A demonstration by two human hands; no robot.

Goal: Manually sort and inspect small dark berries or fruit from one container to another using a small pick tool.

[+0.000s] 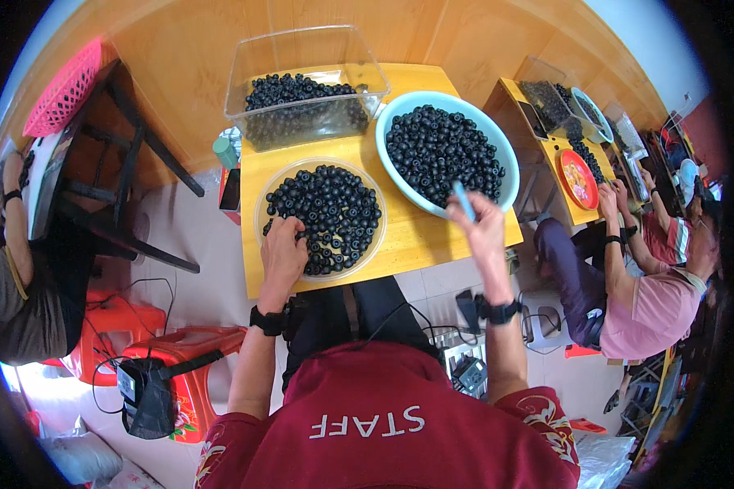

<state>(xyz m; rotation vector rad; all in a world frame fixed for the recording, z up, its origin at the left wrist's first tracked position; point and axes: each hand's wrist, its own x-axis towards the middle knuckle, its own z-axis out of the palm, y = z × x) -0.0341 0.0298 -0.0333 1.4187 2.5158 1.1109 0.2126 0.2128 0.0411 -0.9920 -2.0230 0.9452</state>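
Observation:
A shallow round clear tray (pixel 267 182) lies on the yellow table in front of me, spread with small black ring-shaped parts (pixel 326 204). My left hand (pixel 284 254) is at the tray's left front edge, its fingers curled down against the black parts; what they pinch, if anything, is hidden. In my right hand (pixel 485 230) is a short light-blue stick-like tool (pixel 464 201), held upright over the front edge of a pale blue basin (pixel 388 167). That basin is heaped with the same black parts (pixel 444 151).
A clear rectangular bin (pixel 302 122) part-filled with black parts stands behind the tray. A dark phone (pixel 231 191) and a green-lidded container (pixel 225 152) are at the table's left. Co-workers sit at both sides. Red stools (pixel 192 391) and a dark wooden stool (pixel 126 163) stand left.

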